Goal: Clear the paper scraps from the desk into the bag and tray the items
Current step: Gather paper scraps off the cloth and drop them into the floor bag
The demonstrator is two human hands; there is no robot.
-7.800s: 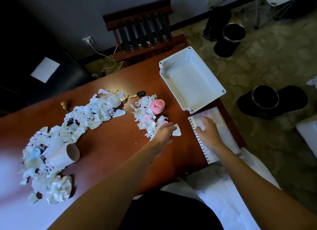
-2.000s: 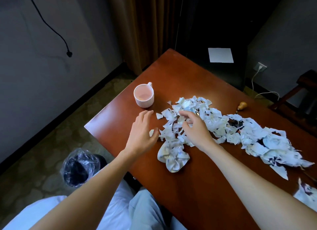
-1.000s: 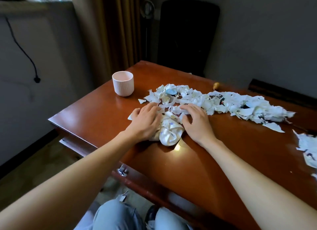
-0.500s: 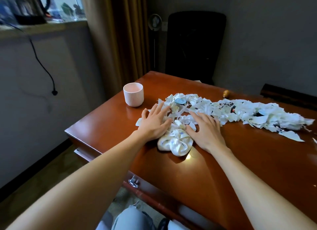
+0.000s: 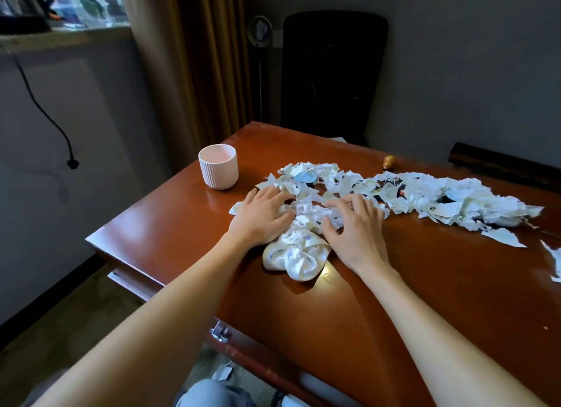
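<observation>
A long heap of torn white paper scraps (image 5: 431,199) runs across the brown desk (image 5: 394,300). A crumpled paper ball (image 5: 296,255) lies at the heap's near end. My left hand (image 5: 261,217) rests palm down on the scraps at the heap's left end, fingers spread. My right hand (image 5: 356,227) lies on the scraps just right of the ball, fingers slightly bent over them. The two hands flank the ball. A small blue item (image 5: 305,177) shows among the far scraps. Neither bag nor tray is in view.
A pink ribbed cup (image 5: 218,166) stands upright near the desk's far left corner. A small brown gourd-shaped object (image 5: 389,162) sits behind the heap. A black chair (image 5: 331,73) stands beyond the desk. Loose scraps (image 5: 555,261) lie at the right edge.
Both hands have pressed closer around the near end of the heap, the fingers reaching a little further into the scraps. The crumpled ball sits between my wrists. The camera has tilted up slightly.
</observation>
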